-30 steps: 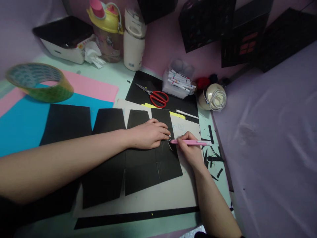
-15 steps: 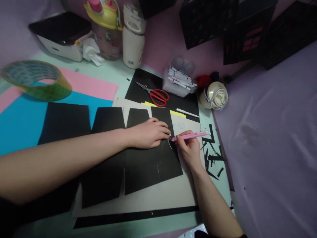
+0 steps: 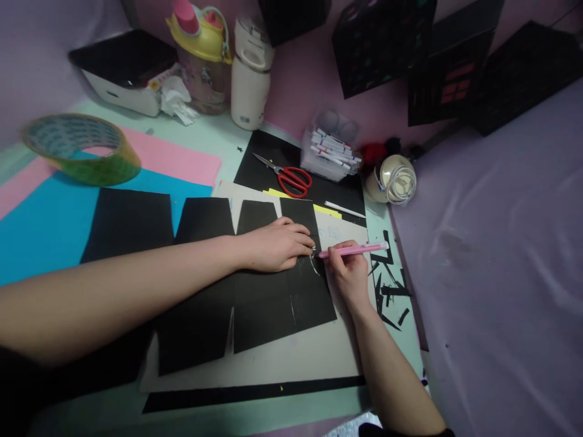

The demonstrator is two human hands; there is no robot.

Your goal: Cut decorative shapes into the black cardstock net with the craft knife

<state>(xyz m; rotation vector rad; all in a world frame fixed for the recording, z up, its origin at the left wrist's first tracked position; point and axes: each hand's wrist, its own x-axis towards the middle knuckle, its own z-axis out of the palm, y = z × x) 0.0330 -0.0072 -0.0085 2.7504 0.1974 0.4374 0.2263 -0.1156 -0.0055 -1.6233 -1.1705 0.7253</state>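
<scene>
The right hand (image 3: 348, 276) pinches a pink craft knife (image 3: 353, 249), tip on the black card (image 3: 255, 285) at the frame's centre; the left hand (image 3: 276, 246) presses flat at nine o'clock of it. Short cuts show, most panels uncut, offcuts (image 3: 389, 291) at three o'clock. At twelve, a clear box (image 3: 330, 149) holds markers.

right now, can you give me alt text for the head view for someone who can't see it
The left hand presses flat on a folded black paper sheet while the right hand holds a slim pink craft knife, its tip at the sheet's right edge. Red-handled scissors and a wide roll of clear tape lie farther back.
</scene>
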